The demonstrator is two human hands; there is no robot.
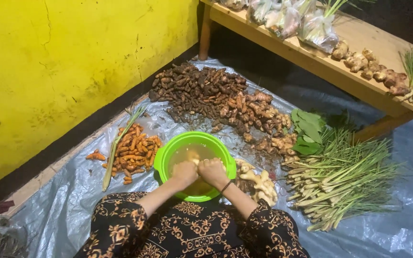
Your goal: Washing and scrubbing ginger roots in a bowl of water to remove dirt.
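My left hand [184,172] and my right hand [212,171] are pressed together over a green plastic basin [167,154] of cloudy water. Both are closed around a small pale root [195,161] held between them just above the water. A dark band circles my right wrist. My patterned black sleeves fill the bottom of the view. The basin sits on a grey plastic sheet [68,205] on the floor.
Left of the basin lie orange turmeric roots [135,149] and one lemongrass stalk [116,150]. Dark muddy roots [201,91] are piled behind. Pale ginger [260,183], green leaves [307,129] and lemongrass bundles [340,179] lie to the right. A wooden bench [311,52] holds bags and ginger. A yellow wall [72,62] stands left.
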